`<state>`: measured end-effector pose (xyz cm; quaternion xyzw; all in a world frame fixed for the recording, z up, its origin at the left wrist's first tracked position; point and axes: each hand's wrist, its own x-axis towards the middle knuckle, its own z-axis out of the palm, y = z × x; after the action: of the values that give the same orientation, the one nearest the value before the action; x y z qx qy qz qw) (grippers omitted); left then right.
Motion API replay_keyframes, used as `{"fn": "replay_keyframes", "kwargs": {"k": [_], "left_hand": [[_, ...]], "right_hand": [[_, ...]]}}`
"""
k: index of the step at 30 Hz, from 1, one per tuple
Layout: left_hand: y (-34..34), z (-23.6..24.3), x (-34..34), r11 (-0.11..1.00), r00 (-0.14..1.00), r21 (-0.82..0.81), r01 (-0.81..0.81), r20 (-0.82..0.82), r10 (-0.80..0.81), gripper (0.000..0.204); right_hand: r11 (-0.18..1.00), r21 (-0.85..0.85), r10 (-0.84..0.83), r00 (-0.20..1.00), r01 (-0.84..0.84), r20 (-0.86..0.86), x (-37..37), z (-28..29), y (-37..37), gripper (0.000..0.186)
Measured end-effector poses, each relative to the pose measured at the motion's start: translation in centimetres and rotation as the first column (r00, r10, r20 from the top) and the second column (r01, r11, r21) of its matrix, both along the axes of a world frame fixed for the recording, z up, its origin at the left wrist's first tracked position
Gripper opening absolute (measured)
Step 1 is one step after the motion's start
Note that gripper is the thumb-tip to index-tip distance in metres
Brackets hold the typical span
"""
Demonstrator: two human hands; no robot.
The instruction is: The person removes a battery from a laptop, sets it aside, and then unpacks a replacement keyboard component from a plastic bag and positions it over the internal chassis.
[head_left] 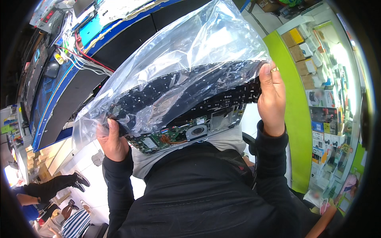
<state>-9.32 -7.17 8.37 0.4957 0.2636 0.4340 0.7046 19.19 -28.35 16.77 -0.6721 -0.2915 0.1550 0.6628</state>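
A black laptop keyboard, sealed inside a clear plastic bag, is held up at its two ends, well above the lap and close to the head camera. The left hand is closed round the keyboard's left end, thumb pressed over the top of the bag and fingers wrapped beneath, so that the film is pinned against the part. The right hand, a ring on one finger, is clamped on the right end in the same way, thumb on the upper face. The part is gripped by its short edges, it would seem, so that the keys are left unobstructed for viewing through the plastic; the loose upper half of the bag balloons above the keyboard because only the lower half is filled. Just beneath, partly hidden by the keyboard, an opened laptop chassis is seen with its green circuit board, copper heat pipe and round fan exposed, apparently resting on the lap over a grey garment. A blue-edged workbench strewn with red and white wires lies beyond, a lime-green counter runs along the right, and shelves of boxed goods stand behind it. Another person's legs are visible at lower left.
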Motion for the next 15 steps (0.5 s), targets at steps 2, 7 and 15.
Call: {"fn": "replay_keyframes", "kwargs": {"k": [2, 7, 15], "left_hand": [[0.2, -0.5, -0.4, 0.999, 0.999, 0.017, -0.035, -0.009, 0.035, 0.036], [0.3, -0.6, -0.7, 0.997, 0.998, 0.068, 0.048, -0.035, -0.045, 0.038], [0.3, -0.9, -1.0, 0.997, 0.999, 0.066, 0.032, -0.046, -0.029, 0.039]], "right_hand": [[0.998, 0.023, 0.066, 0.997, -0.065, -0.030, 0.2, -0.1, 0.2, 0.026], [0.981, 0.196, 0.031, 0.984, 0.005, -0.176, 0.6, -1.4, 1.3, 0.023], [0.946, 0.316, 0.144, 0.967, -0.073, -0.208, 1.5, -2.4, 0.9, 0.017]]}}
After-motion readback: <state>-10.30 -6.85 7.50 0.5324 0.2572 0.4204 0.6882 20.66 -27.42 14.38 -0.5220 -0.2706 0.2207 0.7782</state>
